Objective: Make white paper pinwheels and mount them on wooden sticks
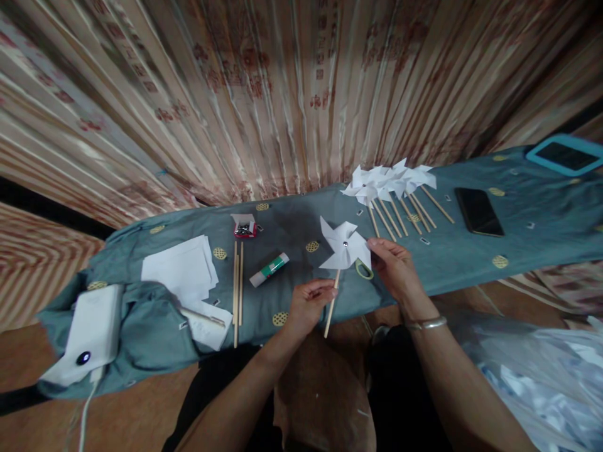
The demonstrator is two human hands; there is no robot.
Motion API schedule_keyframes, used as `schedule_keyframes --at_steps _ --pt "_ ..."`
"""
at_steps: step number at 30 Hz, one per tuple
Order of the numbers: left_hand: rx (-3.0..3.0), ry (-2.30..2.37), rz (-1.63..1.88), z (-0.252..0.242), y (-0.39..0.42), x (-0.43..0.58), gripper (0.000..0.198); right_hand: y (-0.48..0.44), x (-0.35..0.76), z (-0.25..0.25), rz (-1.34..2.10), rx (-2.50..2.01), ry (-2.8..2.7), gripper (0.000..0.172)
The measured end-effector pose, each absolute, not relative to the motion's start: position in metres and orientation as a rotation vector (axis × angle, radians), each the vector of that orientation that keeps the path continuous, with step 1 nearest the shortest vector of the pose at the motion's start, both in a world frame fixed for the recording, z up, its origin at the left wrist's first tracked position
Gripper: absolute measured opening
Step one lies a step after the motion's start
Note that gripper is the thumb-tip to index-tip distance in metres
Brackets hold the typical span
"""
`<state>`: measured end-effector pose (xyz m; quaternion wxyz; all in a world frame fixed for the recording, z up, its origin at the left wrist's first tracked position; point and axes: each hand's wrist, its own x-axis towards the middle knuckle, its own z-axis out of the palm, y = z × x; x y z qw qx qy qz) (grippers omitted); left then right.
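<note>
A white paper pinwheel (347,250) with a shiny pin at its centre is held up over the table's front edge. My left hand (308,306) pinches its wooden stick below the blades. The fingertips of my right hand (394,263) are closed on the tip of the pinwheel's right blade. Behind the pinwheel, partly covered, lie scissors with a green handle (365,270). To the left of it are a green and white glue stick (269,270), several bare wooden sticks (241,285) and a small red box of pins (245,229).
Several finished pinwheels (389,182) lie in a row at the back. A black phone (479,212) and a blue-framed tablet (568,155) are at right. Paper sheets (179,263), a pen (203,317) and a white power bank (95,323) with a cable sit at left.
</note>
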<state>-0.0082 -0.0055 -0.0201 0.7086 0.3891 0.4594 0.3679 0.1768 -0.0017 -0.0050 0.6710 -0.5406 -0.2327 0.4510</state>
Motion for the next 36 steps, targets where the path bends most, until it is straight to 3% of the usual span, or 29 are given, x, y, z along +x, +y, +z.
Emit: schedule_keyframes --at_steps 36 --pt "0.832 1.011 0.868 -0.018 -0.002 -0.012 0.035 -0.011 0.151 -0.001 1.207 -1.234 -0.549 0.034"
